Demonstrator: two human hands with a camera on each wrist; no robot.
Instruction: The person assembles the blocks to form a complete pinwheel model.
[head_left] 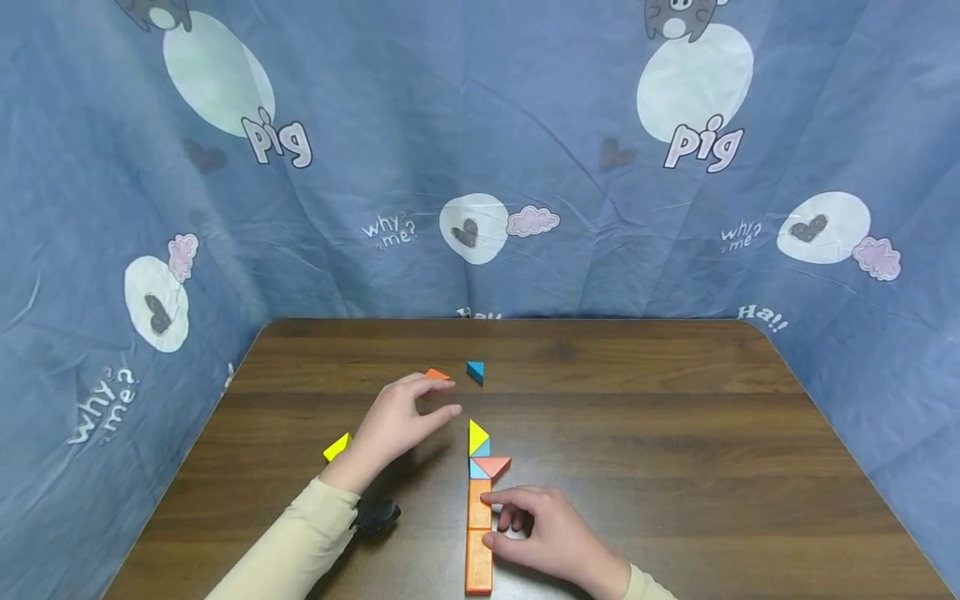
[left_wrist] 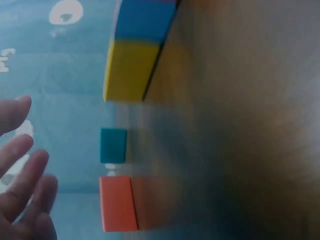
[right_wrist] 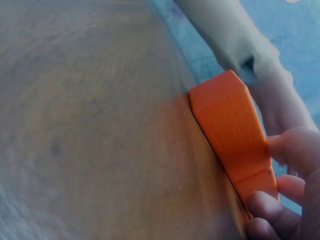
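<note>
A row of wooden blocks runs up the middle of the table: two orange rectangular blocks (head_left: pixel 479 560), light blue triangles (head_left: pixel 478 469), a pink triangle (head_left: pixel 495 465) jutting right and a yellow triangle (head_left: pixel 477 437) at the far end. My right hand (head_left: pixel 551 533) touches the right side of the orange pair with thumb and index fingertip; its other fingers bend beneath the palm. My left hand (head_left: pixel 408 421) hovers left of the row's far end, fingers spread around nothing. Just beyond it lies an orange-red triangular block (head_left: pixel 437 375), partly hidden by the fingers.
A dark blue triangular block (head_left: pixel 476 372) lies near the back of the wooden table (head_left: pixel 637 433). Another yellow block (head_left: pixel 337 447) sits by the left wrist, partly covered by it. Blue printed cloth (head_left: pixel 562 183) hangs behind and beside the table.
</note>
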